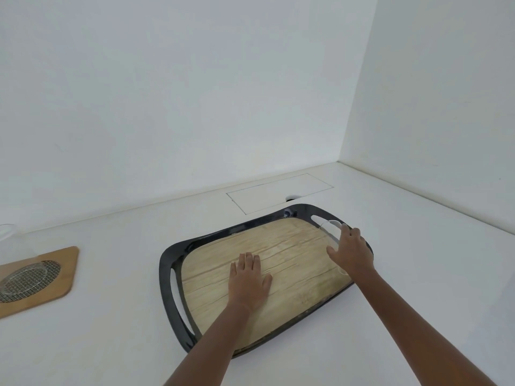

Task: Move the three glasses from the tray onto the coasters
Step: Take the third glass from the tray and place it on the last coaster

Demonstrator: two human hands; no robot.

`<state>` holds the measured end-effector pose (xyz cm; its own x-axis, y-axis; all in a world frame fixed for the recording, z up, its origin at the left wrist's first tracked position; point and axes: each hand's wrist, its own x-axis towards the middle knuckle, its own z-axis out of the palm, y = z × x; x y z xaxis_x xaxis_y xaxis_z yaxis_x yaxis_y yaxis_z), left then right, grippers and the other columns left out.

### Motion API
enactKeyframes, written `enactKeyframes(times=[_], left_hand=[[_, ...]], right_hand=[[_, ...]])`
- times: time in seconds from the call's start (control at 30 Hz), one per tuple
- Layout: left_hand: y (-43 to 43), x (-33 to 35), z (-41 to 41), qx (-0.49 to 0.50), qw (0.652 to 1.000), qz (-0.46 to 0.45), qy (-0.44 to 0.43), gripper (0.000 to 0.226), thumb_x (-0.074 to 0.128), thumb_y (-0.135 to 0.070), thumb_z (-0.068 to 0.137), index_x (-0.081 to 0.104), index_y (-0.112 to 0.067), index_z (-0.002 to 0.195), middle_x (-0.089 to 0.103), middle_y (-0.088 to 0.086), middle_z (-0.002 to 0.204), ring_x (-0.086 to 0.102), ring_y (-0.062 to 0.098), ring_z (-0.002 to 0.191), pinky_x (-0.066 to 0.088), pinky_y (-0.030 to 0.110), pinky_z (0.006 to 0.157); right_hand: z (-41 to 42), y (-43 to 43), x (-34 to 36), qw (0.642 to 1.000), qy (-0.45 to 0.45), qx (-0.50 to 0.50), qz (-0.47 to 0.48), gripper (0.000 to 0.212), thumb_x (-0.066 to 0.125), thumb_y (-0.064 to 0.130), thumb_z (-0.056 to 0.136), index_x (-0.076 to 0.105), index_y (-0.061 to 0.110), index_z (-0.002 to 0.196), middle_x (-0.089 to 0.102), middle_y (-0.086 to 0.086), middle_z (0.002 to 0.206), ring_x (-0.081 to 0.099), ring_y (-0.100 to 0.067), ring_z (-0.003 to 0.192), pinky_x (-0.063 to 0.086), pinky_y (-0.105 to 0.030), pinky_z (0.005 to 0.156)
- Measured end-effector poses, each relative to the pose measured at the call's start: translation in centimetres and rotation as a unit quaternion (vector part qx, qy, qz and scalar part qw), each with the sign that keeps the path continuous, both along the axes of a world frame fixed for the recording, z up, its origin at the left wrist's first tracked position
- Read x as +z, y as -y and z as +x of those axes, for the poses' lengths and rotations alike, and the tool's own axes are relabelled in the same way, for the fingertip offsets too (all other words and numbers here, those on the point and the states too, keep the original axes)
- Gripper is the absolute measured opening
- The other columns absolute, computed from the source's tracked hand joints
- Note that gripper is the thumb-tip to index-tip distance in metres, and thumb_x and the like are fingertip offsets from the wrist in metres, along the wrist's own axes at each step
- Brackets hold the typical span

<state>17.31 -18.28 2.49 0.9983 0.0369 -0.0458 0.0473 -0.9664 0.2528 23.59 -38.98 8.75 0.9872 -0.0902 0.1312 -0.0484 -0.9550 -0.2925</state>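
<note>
A black-rimmed tray with a wood-grain floor lies on the white counter. My left hand rests flat on the tray floor, fingers together, holding nothing. My right hand is wrapped around a clear glass at the tray's right end, near the handle slot; only its rim and part of its wall show past my fingers. At the far left a wooden coaster with a mesh centre carries another clear glass, cut off by the frame edge. No other glass stands on the tray.
White walls close the counter at the back and right, meeting in a corner. A rectangular flush panel with a small hole sits behind the tray. Bare white counter stretches between the tray and the coaster.
</note>
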Motion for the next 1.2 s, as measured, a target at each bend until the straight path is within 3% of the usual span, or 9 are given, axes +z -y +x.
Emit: enactKeyframes(times=[0.27, 0.57, 0.73, 1.0, 1.1, 1.17, 1.2], left_hand=[[-0.2, -0.5, 0.2, 0.007, 1.0, -0.006, 0.005, 0.062, 0.022, -0.044, 0.097, 0.006, -0.01, 0.147, 0.002, 0.013, 0.159, -0.003, 0.028, 0.147, 0.0, 0.042, 0.121], [-1.3, 0.6, -0.8, 0.019, 0.999, -0.005, 0.029, 0.061, 0.023, -0.042, 0.098, 0.007, -0.009, 0.146, 0.003, 0.017, 0.158, -0.002, 0.03, 0.147, 0.002, 0.042, 0.121], [-2.3, 2.1, -2.0, 0.051, 0.987, -0.11, 0.102, 0.055, 0.029, -0.036, 0.099, 0.016, -0.009, 0.145, 0.014, 0.014, 0.157, 0.003, 0.026, 0.147, 0.004, 0.039, 0.121], [-5.6, 4.7, -4.7, 0.113, 0.927, -0.312, 0.176, 0.047, 0.038, -0.029, 0.098, 0.033, -0.008, 0.139, 0.033, 0.01, 0.15, 0.021, 0.023, 0.144, 0.023, 0.037, 0.116], [-7.0, 5.5, -5.6, 0.139, 0.89, -0.39, 0.19, 0.038, 0.038, -0.03, 0.097, 0.051, -0.009, 0.126, 0.054, 0.011, 0.132, 0.045, 0.023, 0.127, 0.035, 0.037, 0.108], [-8.4, 6.1, -6.7, 0.155, 0.865, -0.431, 0.206, 0.035, 0.038, -0.033, 0.097, 0.062, -0.007, 0.1, 0.065, 0.009, 0.096, 0.06, 0.02, 0.094, 0.046, 0.035, 0.086], [-9.2, 6.3, -7.3, 0.162, 0.854, -0.45, 0.206, 0.036, 0.038, -0.035, 0.097, 0.061, -0.009, 0.089, 0.062, 0.004, 0.082, 0.058, 0.016, 0.079, 0.045, 0.03, 0.076]], right_hand=[[0.8, 0.1, -0.4, 0.998, -0.051, -0.039, 0.016, 0.08, 0.066, 0.029, 0.073, 0.022, 0.014, 0.137, 0.051, -0.024, 0.119, 0.053, -0.039, 0.107, 0.046, -0.042, 0.085], [-0.4, -0.9, 0.1, 0.997, -0.022, -0.007, 0.072, 0.081, 0.072, 0.031, 0.068, 0.03, 0.008, 0.133, 0.055, -0.024, 0.115, 0.056, -0.038, 0.103, 0.049, -0.043, 0.082], [-2.1, -4.0, 1.1, 0.979, -0.007, 0.056, 0.198, 0.076, 0.073, 0.029, 0.069, 0.035, 0.009, 0.132, 0.056, -0.018, 0.123, 0.054, -0.034, 0.11, 0.039, -0.034, 0.077], [-6.2, -12.0, 3.0, 0.934, -0.026, 0.159, 0.319, 0.079, 0.076, 0.028, 0.066, 0.037, 0.014, 0.134, 0.058, -0.015, 0.127, 0.054, -0.025, 0.116, 0.039, -0.03, 0.085], [-7.5, -14.4, 3.2, 0.917, -0.039, 0.192, 0.347, 0.082, 0.076, 0.029, 0.067, 0.034, 0.014, 0.136, 0.054, -0.015, 0.132, 0.051, -0.024, 0.121, 0.039, -0.03, 0.089], [-8.6, -16.4, 3.3, 0.909, -0.048, 0.213, 0.354, 0.083, 0.076, 0.03, 0.068, 0.033, 0.016, 0.137, 0.054, -0.015, 0.131, 0.051, -0.024, 0.12, 0.04, -0.031, 0.09], [-9.2, -17.5, 3.3, 0.907, -0.05, 0.223, 0.354, 0.083, 0.076, 0.031, 0.068, 0.032, 0.016, 0.137, 0.054, -0.015, 0.131, 0.051, -0.023, 0.119, 0.04, -0.03, 0.089]])
